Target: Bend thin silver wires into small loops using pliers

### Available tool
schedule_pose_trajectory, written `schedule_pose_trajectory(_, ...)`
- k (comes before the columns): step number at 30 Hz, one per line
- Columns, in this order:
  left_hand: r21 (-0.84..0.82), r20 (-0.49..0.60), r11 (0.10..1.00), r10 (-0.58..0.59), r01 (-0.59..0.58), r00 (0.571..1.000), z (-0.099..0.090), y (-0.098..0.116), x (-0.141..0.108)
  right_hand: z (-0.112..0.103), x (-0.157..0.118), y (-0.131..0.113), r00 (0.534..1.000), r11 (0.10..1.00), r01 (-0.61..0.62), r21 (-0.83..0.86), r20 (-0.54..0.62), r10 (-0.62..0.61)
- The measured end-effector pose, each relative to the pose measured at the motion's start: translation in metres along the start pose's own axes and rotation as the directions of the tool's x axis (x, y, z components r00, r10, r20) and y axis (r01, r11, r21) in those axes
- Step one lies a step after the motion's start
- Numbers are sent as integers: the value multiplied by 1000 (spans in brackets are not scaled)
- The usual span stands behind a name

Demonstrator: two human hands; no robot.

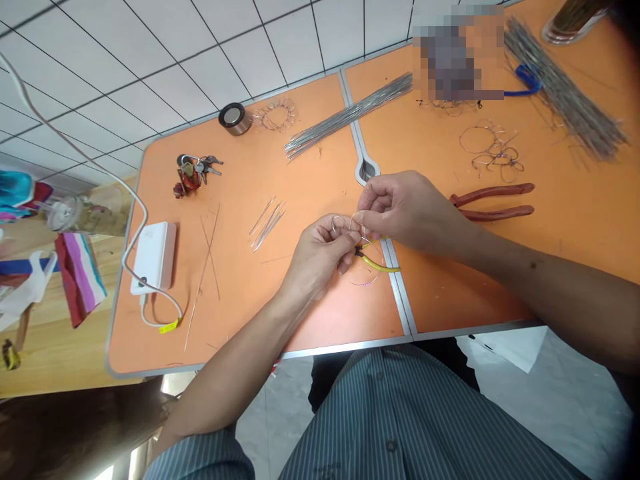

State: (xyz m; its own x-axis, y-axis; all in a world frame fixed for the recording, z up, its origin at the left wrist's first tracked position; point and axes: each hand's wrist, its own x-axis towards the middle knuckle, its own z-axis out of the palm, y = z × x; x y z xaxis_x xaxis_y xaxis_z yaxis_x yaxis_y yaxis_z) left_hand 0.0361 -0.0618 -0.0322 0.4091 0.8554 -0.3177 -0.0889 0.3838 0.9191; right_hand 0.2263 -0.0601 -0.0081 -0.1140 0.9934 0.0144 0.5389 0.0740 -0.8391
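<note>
My left hand (327, 253) pinches a thin bent wire (342, 219) that curves into small loops above the fingers. Thumb and fingertips of my right hand (397, 207) are closed on the same wire from the other side. Beneath both hands, yellow-handled pliers (377, 265) lie on the orange table, their jaws partly hidden by my left fingers. A fine curved wire with small pink bits (367, 283) shows beside them. Red-handled pliers (495, 202) rest behind my right wrist, their head covered by the hand.
Short cut wires (269, 225) lie left of my hands, a long wire bundle (350, 117) behind. Another bundle (565, 90) and wire loops (495, 153) are at right. Keys (203, 167), a round tin (235, 119) and a cabled white power bank (155, 257) stand at left.
</note>
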Motion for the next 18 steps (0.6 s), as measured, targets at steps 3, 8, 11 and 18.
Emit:
schedule_pose_trajectory(3, -1, 19, 1000, -17, 17, 1000, -3, 0, 0, 0, 0, 1, 1000, 1000, 12, 19, 4, -12)
schedule_pose_trajectory(8, -6, 19, 999, -45, 45, 999, -9, 1, 0, 1, 2, 4, 1000, 999, 22, 27, -11, -22)
schedule_pose_trajectory(11, -28, 30, 997, -71, 72, 997, -10, 1, 0, 1, 2, 5, 1000, 1000, 23, 16, -17, -23)
schedule_pose_trajectory(18, -41, 40, 994, -98, 100, 994, -8, 1, -1, -1, 1, 3, 1000, 1000, 11, -23, -18, -12)
